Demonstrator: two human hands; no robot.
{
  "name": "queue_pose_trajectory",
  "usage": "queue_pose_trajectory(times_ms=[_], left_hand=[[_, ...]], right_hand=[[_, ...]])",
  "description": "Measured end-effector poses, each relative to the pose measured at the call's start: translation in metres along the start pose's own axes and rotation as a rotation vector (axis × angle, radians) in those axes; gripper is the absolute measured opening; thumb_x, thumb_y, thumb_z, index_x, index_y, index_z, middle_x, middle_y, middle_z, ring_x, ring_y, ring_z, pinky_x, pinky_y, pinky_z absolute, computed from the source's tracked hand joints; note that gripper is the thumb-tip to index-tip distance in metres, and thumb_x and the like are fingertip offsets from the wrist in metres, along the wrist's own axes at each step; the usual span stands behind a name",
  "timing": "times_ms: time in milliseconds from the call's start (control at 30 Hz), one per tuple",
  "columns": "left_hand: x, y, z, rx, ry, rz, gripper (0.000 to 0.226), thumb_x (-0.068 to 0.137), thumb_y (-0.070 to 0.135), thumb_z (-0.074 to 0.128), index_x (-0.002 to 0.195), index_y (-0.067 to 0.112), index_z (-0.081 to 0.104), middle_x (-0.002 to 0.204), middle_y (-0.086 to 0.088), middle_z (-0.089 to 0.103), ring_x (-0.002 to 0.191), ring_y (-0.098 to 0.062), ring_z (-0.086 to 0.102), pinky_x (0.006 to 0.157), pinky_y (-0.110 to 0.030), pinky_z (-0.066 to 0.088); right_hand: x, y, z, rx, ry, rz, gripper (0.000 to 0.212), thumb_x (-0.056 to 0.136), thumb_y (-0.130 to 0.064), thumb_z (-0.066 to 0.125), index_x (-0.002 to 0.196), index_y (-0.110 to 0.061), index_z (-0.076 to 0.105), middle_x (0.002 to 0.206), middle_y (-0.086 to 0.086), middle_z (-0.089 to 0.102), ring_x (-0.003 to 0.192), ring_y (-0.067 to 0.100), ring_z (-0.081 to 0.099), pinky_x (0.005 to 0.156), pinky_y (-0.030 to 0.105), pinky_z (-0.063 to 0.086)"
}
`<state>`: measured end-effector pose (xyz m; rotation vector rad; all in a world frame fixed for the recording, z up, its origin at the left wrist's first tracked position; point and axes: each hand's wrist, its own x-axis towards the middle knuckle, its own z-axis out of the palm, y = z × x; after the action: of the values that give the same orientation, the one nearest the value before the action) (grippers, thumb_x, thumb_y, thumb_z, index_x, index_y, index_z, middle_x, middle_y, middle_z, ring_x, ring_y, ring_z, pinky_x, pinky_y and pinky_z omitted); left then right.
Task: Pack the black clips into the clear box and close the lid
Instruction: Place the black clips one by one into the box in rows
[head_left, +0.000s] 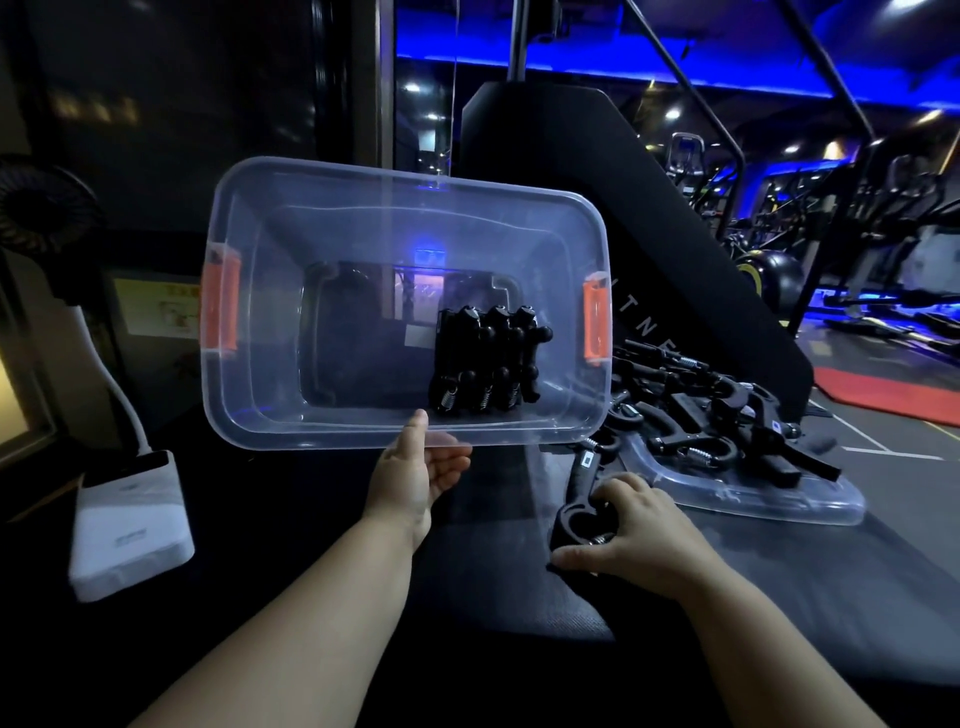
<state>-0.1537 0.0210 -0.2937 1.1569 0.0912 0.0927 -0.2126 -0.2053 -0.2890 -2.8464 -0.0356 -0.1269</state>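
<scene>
Black clip (582, 488) lies below-right of the clear box (363, 176), long axis pointing up toward its near right corner. My right hand (644, 535) curls round the clip's lower end. My left hand (415, 478) pinches the box's near rim, opening tilted toward me. The right hand is nearer, so I'd feed from there.

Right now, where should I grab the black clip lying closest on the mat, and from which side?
Probably its thick looped end, from above and the right, as the right hand does: the black clip lies flat on the mat, its slim handle pointing away toward the lid, crowded with other clips.
</scene>
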Motion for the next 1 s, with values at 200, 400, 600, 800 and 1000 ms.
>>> queue_pose_trajectory(times_ms=[200, 400, 600, 800, 1000], left_hand=[[-0.001, 0.001, 0.001, -0.003, 0.002, -0.005, 0.044, 0.099, 0.041, 0.04, 0.076, 0.008, 0.06, 0.066, -0.005, 0.071, 0.064, -0.016, 0.064, 0.061, -0.026, 0.047], [0.0, 0.001, 0.001, 0.0, 0.008, -0.011, 0.045, 0.098, 0.042, 0.041, 0.076, 0.009, 0.06, 0.066, -0.005, 0.071, 0.061, -0.015, 0.065, 0.06, -0.025, 0.048], [-0.002, 0.002, 0.0, -0.002, 0.006, -0.011, 0.044, 0.098, 0.041, 0.041, 0.078, 0.007, 0.061, 0.07, -0.008, 0.071, 0.062, -0.016, 0.065, 0.061, -0.026, 0.049], [-0.002, 0.002, -0.001, -0.019, 0.003, -0.014, 0.044, 0.098, 0.042, 0.043, 0.079, 0.007, 0.061, 0.07, -0.008, 0.071, 0.062, -0.016, 0.065, 0.063, -0.026, 0.048], [-0.002, 0.004, -0.001, -0.059, 0.015, -0.028, 0.04, 0.097, 0.041, 0.046, 0.077, 0.009, 0.059, 0.065, -0.005, 0.07, 0.056, -0.013, 0.064, 0.059, -0.024, 0.048]], right_hand=[[-0.005, -0.013, -0.005, 0.095, 0.192, -0.021, 0.053, 0.06, -0.077, 0.061, 0.082, -0.029, 0.058, 0.089, -0.015, 0.054, 0.08, 0.005, 0.053, 0.067, 0.026, 0.043], [-0.011, -0.032, -0.025, 0.282, 0.274, -0.009, 0.064, 0.067, -0.079, 0.053, 0.065, -0.016, 0.059, 0.055, -0.001, 0.056, 0.054, 0.013, 0.053, 0.052, 0.032, 0.039], [-0.013, -0.05, -0.053, 0.472, 0.206, -0.001, 0.053, 0.083, -0.06, 0.056, 0.071, -0.008, 0.064, 0.065, 0.008, 0.067, 0.041, 0.014, 0.05, 0.051, 0.033, 0.045], [-0.003, -0.068, -0.063, 0.351, 0.146, 0.026, 0.03, 0.086, -0.048, 0.062, 0.091, -0.022, 0.047, 0.079, 0.0, 0.065, 0.044, 0.009, 0.059, 0.046, 0.024, 0.042], [0.008, -0.074, -0.063, 0.125, 0.231, 0.028, 0.036, 0.076, -0.032, 0.068, 0.098, -0.024, 0.04, 0.08, -0.003, 0.057, 0.07, 0.018, 0.058, 0.066, 0.035, 0.05]])
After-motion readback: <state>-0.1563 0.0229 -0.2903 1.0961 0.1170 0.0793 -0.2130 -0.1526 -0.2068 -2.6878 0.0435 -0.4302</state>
